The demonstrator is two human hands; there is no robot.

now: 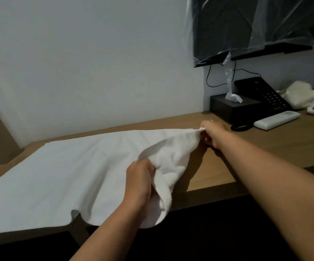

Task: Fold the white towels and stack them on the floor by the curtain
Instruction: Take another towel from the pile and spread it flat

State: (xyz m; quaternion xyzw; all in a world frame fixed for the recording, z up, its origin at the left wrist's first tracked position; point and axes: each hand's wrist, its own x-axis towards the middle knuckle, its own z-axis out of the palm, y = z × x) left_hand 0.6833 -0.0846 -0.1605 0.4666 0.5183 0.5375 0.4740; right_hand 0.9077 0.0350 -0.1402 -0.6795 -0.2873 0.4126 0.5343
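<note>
Bare table (pixel 265 147) open toward 3 o'clock of the towel (pixel 67 176), tissue box (pixel 233 108), phone (pixel 263 95) and remote (pixel 276 119) crowding 1 o'clock, wall (pixel 96 63) closing 12 o'clock

The towel (pixel 58 178) is plain white with no print, and the worktop (pixel 218 166) under it is a warm light-brown wood tone. Against the pale grey-white wall (pixel 96 63) sit a black tissue box (pixel 233 110) with a white tissue poking out, a black telephone (pixel 261 95) with a black coiled cord, and a white remote control (pixel 276 120). A black screen (pixel 246 25) above wears clear, glossy plastic film, and a cream cloth (pixel 302 96) lies at the far right.
</note>
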